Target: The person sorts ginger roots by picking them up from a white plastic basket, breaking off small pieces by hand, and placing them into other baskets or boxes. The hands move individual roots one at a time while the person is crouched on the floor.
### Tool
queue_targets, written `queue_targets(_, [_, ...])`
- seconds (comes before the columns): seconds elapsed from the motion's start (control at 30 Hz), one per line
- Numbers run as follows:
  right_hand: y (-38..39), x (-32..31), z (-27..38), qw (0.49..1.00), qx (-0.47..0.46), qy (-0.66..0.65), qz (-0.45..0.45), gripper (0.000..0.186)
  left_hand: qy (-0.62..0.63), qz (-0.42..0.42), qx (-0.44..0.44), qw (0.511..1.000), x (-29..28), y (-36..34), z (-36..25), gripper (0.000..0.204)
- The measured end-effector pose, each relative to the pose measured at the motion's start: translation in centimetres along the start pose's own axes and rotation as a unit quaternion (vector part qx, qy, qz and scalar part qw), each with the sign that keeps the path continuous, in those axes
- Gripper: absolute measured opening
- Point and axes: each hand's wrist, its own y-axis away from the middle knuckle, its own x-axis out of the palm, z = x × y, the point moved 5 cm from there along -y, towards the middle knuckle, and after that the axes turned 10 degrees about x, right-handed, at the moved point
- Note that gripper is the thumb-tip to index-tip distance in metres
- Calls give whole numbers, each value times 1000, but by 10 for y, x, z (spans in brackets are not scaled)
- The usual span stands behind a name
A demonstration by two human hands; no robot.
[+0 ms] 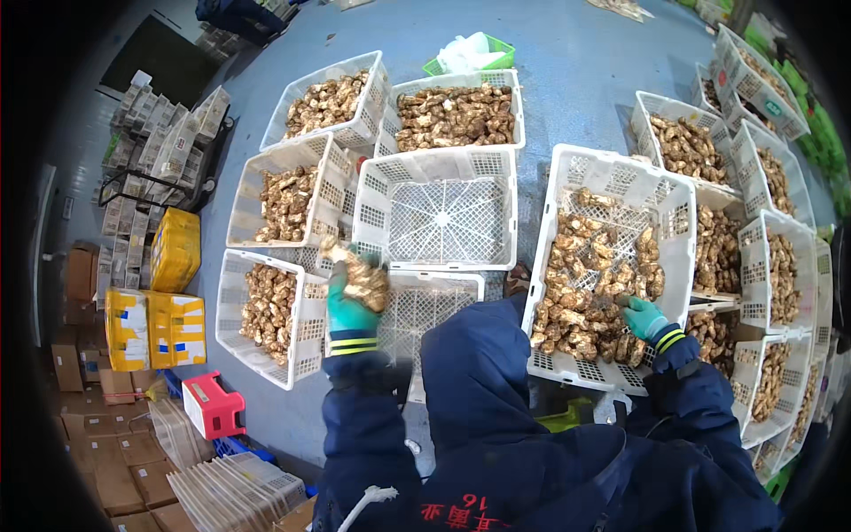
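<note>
My left hand [352, 312], in a green glove, is closed around thick brown-and-cream mushrooms [365, 282], held up left of an empty white crate [434, 264]. On the right, a large white crate [690, 239] holds a loose layer of the same mushrooms [576, 310], its mesh bottom showing between them. My right hand [645, 319], also gloved in green, reaches inside near that crate's right wall. Its fingers curl against a mushroom at the pile's edge; their tips are partly hidden.
White crates of mushrooms stand at left [266, 306], at the back [456, 115] and stacked at right [771, 266]. A second mesh crate [434, 297] sits close before me. Yellow boxes [155, 328], a red case [213, 405] and cartons [115, 474] are far left. A person [239, 13] is at the back.
</note>
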Motion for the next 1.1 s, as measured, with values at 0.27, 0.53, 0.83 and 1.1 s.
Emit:
queue_targets(0.27, [66,-18,88,860,-360,318,-175,27,-164,-281,149,934,-63,-140,-231,52])
queue_targets(0.53, [135,-117,142,953,-103,-207,-198,31,-245,65,-70,965,15,-123,-16,49])
queue_targets(0.83, [164,-191,86,778,-239,-463,-352,35,-404,403,-261,778,190,27,275,44])
queue_targets(1.1, [172,-194,80,786,-233,-453,-350,34,-662,671,166,290,165,107,439,59])
